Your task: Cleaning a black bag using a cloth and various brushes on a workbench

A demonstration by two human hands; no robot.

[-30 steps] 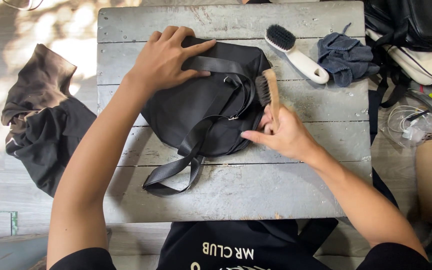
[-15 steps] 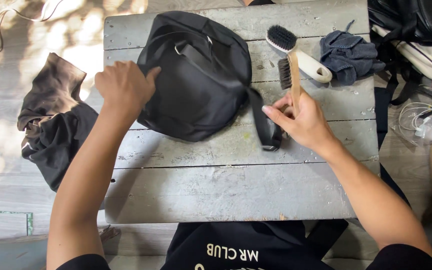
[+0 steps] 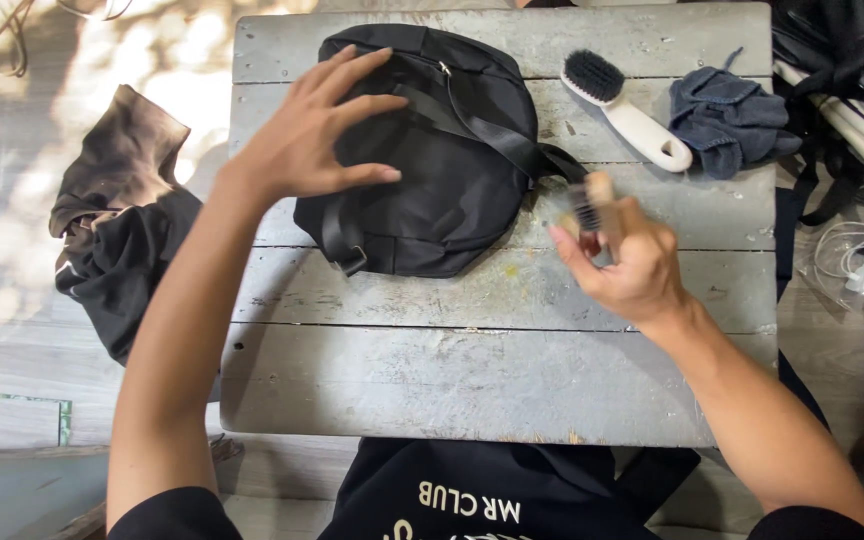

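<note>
Seen from above, the left hand stretches forward on a bare, extended arm, palm down, fingers spread wide and thumb pointing right. The right hand reaches in from the lower right, forearm angled, fingers curled closed in a grip.

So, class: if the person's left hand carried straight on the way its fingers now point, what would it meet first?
The left hand has its fingers spread, pointing right and slightly away from the person, over the black bag. Carried on, it would most likely meet the bag's top and strap first; whether it already touches the fabric is unclear.
</note>
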